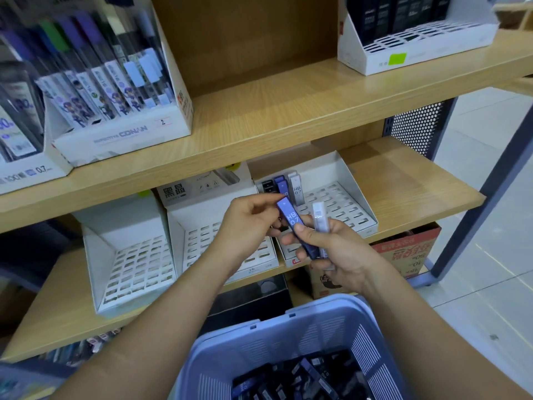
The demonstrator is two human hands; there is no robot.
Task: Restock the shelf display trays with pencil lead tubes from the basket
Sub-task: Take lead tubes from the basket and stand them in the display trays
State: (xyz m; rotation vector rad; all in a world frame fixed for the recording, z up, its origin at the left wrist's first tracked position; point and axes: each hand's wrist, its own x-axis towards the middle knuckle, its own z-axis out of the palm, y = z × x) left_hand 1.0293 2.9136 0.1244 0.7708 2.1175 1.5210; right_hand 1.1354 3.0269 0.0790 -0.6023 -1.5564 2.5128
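Wooden shelf [403, 180], sparse tray [346, 174]. Gripping blue tube [290, 219] and pale tube [320, 217] in right hand [346, 255], left hand [245, 226] pinching blue; easy drop mid-handover.

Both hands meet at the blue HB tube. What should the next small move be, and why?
Probably the left hand draws the blue tube from the right hand and slots it beside the blue tubes in the right tray, whose slots are mostly empty.

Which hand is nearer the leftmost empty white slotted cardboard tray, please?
Left. The left hand is just right of that white slotted cardboard tray; the right hand is further right, holding a blue plastic tube.
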